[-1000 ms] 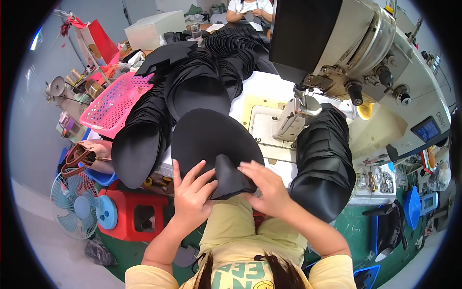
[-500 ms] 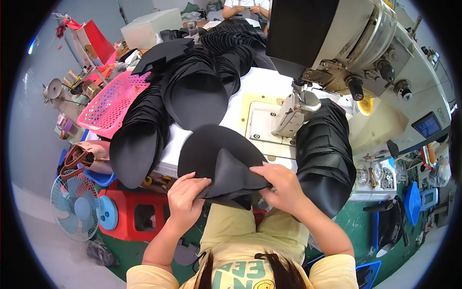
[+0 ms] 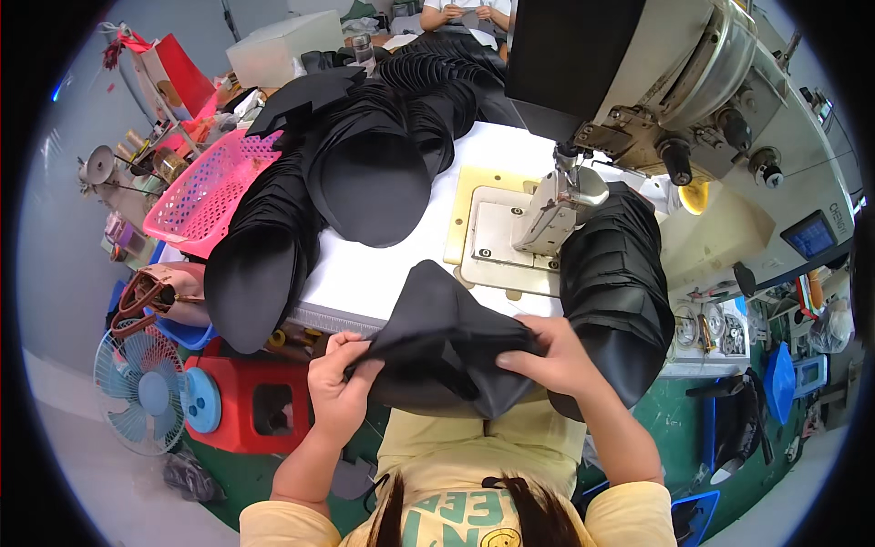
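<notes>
Black fabric piece (image 3: 447, 346), matte, folded, creased, pinched between both hands

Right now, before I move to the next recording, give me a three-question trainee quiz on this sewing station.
1. True or false: both hands grip the folded black fabric piece.
2. Which stands at the person's left, beside the red stool? A) a blue fan B) a green bucket C) a white chair
3. Fill in: the pink basket sits to the ____ of the stacked black pieces.

Key:
1. True: the left hand pinches its left edge, the right hand presses its right side.
2. A, the blue fan.
3. Left.
</notes>
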Demonstrator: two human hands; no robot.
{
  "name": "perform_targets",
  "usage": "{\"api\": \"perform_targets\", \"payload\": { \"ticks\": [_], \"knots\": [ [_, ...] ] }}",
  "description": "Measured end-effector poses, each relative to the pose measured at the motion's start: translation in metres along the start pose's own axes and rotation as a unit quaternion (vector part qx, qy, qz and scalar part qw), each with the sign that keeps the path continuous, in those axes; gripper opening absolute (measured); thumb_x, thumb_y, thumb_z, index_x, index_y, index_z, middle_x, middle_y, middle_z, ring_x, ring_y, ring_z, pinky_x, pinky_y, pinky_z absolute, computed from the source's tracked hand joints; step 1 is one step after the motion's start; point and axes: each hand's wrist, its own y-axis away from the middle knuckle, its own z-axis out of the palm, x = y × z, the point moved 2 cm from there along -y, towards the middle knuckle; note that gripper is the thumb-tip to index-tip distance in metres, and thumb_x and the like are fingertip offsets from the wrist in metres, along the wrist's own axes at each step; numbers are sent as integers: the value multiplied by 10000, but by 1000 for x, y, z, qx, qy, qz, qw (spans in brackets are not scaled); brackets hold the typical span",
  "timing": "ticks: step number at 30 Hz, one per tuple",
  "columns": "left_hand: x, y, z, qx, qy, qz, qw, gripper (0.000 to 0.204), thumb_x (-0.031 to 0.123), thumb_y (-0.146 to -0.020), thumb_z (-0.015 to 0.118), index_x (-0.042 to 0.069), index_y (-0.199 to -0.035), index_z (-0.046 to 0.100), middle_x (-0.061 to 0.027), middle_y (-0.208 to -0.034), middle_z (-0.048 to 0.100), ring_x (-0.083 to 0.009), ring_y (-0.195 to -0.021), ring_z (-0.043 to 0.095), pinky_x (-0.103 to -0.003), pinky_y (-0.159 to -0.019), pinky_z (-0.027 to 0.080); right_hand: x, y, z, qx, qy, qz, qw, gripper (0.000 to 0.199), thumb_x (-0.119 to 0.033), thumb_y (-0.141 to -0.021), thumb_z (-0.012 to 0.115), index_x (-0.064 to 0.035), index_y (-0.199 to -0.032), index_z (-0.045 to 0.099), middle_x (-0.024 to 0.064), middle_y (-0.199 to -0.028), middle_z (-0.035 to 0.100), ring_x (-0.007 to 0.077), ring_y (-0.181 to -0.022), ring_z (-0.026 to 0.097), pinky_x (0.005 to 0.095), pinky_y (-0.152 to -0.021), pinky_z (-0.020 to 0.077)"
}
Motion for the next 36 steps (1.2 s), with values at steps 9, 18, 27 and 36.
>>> {"api": "perform_targets", "payload": {
  "ticks": [9,18,27,36],
  "knots": [
    [-39,-23,-4,-244,66,-203,946,179,-22,-869,571,-70,-1021,654,-28,-871,677,-69,-802,576,-230,-714,472,-7,-12,19,152,-58,-110,981,167,-43,-875,646,19,-1030,657,16,-885,679,82,-818,606,236,-765,475],
    [-49,-24,-4,-62,217,-235,945,253,-43,-875,558,-51,-1112,647,-4,-902,649,-67,-767,572,-217,-678,463,16,-31,8,216,127,-83,965,150,-55,-823,673,35,-943,670,145,-817,696,141,-720,637,273,-667,478],
    [-77,-62,23,-72,-355,87,928,837,147,-745,760,48,-1445,313,-271,-1330,442,-409,-1252,416,-451,-1038,361,93,-92,-22,239,169,-36,955,563,-247,-785,741,25,-1227,523,241,-1128,631,342,-1080,607,383,-941,455],
    [-70,-98,57,-84,-382,174,904,729,-43,-655,599,66,-1361,456,-258,-1165,567,-358,-776,645,-389,-696,529,77,-75,-4,314,352,-171,865,510,12,-767,670,-16,-1251,512,219,-1201,554,339,-1101,565,396,-929,454]
  ]
}}
